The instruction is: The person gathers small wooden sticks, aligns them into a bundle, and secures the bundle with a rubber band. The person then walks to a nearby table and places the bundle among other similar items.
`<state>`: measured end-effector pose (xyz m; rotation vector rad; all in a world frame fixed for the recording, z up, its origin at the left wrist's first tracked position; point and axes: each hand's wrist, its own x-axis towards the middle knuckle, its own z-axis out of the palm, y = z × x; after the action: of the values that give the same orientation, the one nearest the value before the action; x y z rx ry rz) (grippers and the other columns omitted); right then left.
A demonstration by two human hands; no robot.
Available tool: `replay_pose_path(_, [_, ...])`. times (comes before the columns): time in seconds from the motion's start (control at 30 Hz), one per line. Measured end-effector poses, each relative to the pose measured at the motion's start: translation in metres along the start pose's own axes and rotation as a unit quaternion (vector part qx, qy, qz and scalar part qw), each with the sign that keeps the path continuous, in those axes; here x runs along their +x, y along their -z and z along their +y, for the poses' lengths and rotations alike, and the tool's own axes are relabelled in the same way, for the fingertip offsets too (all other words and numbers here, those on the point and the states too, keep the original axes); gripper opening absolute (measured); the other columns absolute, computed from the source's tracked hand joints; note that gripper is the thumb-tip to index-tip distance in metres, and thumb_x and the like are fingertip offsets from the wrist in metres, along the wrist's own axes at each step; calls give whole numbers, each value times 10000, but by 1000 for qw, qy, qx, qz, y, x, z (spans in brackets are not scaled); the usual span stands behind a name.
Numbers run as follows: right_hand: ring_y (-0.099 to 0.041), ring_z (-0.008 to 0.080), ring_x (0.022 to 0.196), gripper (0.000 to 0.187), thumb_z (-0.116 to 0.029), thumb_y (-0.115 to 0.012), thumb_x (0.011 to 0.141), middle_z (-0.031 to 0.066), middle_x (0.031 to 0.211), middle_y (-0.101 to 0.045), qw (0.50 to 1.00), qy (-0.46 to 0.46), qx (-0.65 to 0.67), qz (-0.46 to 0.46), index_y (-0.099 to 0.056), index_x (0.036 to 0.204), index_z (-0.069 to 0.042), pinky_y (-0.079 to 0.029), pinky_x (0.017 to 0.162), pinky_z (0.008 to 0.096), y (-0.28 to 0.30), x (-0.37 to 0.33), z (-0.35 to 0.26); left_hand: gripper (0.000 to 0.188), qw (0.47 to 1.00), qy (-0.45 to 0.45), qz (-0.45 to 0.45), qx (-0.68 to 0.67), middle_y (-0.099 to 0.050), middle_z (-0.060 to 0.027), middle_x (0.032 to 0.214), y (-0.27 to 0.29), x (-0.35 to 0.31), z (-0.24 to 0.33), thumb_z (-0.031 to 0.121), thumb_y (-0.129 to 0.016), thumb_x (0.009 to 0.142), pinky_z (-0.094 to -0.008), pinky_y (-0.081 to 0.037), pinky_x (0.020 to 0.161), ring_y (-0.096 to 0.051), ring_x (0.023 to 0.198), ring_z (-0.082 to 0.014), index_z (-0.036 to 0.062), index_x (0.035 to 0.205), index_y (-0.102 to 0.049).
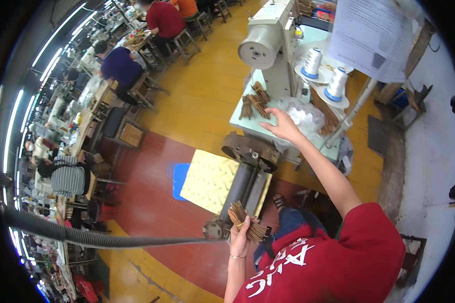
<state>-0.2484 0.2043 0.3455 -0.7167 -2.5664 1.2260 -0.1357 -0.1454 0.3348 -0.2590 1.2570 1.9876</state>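
Observation:
My left hand (239, 242) is closed around a bundle of thin brown strips (237, 216), with a yellow band round its middle. The bundle is held in front of me, at the near end of a roller machine (243, 184). Farther off, my right hand (284, 126) reaches over the pale green table (241, 121) of a sewing machine, fingers apart and nothing seen in them. Close to its fingertips lie several similar brown bundles (259, 107). Whether a fingertip touches the nearest bundle I cannot tell.
The sewing machine (278, 55) stands behind the bundles. White thread cones (312, 63) and a clear plastic bag (303, 118) are to its right. A yellow patterned sheet (210, 179) lies beside the rollers. A ribbed hose (111, 240) crosses at left. People sit at workbenches far left.

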Motion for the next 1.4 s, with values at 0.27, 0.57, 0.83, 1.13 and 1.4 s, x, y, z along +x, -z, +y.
replay_pose_path(0.27, [-181,456,1358,1377,-701,-777,492,330,1454,-159,954,-193,-226,17,-30,1487,-111,-209,1084,495,-94,205,28,370,990,-87,107,-38,-624,-110,1038,-48,32,26,171,-571,938,-366,-551,782,-598,940,-198,9,1257,-477])
replay_pose_path(0.57, [-294,434,1280,1333,-551,-840,491,313,1360,-302,930,-266,-252,-23,-43,1481,-149,-218,1049,499,-112,234,60,291,971,-16,222,-82,-620,-96,1004,-35,45,-4,97,-551,941,-342,-512,835,-602,920,-194,7,1213,-501])
replay_pose_path(0.83, [-384,458,1206,1268,-290,-858,561,271,1327,-332,955,-208,-201,-63,-4,1494,-192,-376,931,594,-99,199,64,342,984,-70,155,-49,-620,-89,1002,-49,101,33,127,-547,947,-330,-504,835,-607,907,-187,-20,1245,-468])
replay_pose_path(1.13, [-622,213,881,1025,-122,-730,656,142,1096,-579,856,-147,402,-291,-114,1474,-72,-513,805,340,-25,128,29,705,992,-84,17,-92,-473,-159,1311,-58,172,41,549,-487,911,-446,-389,1002,-469,1170,-317,9,1355,-392])
replay_pose_path(1.4, [-355,461,1238,925,-376,-678,777,310,1289,-382,982,-5,91,-163,-165,1462,-23,-295,1032,508,-7,-79,-41,891,998,0,16,-58,-388,-98,1414,-92,133,-9,672,-498,827,-404,-375,1053,-433,1264,-246,86,1446,-237])
